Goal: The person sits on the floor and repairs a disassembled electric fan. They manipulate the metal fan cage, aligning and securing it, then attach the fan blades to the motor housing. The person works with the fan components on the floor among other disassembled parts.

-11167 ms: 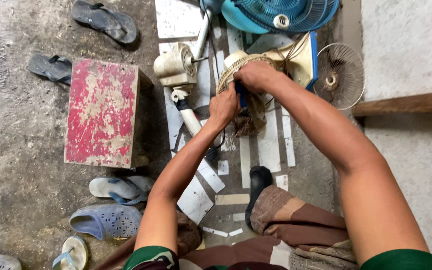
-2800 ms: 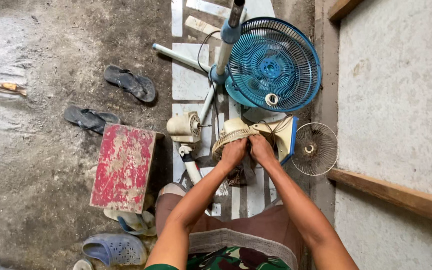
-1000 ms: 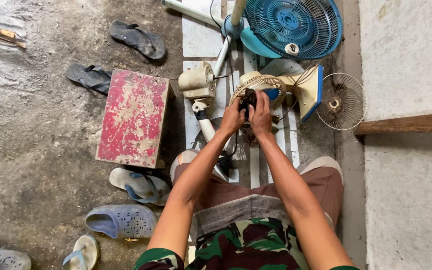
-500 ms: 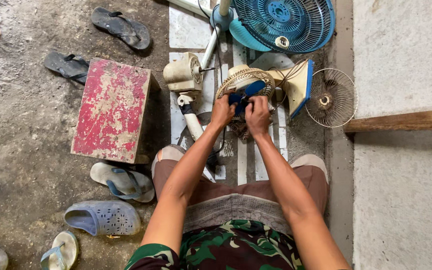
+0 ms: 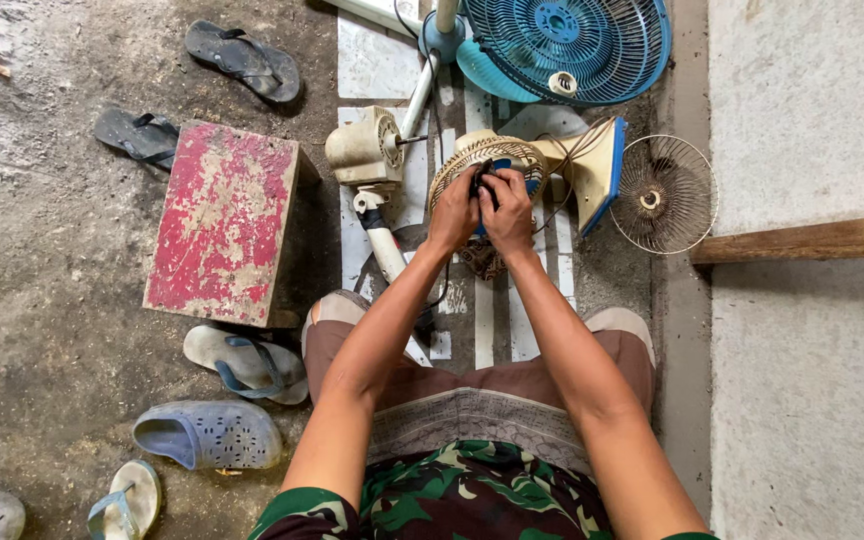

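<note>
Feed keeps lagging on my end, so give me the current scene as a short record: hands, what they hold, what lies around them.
left hand: on the cream fan grille, fingers at its centre
right hand: beside the left, gripping a small dark part at the grille's hub; what it is cannot be told
left of grille: cream motor housing on a white pole
behind: blue fan
right: bare wire guard
floor left: red box, sandals
</note>
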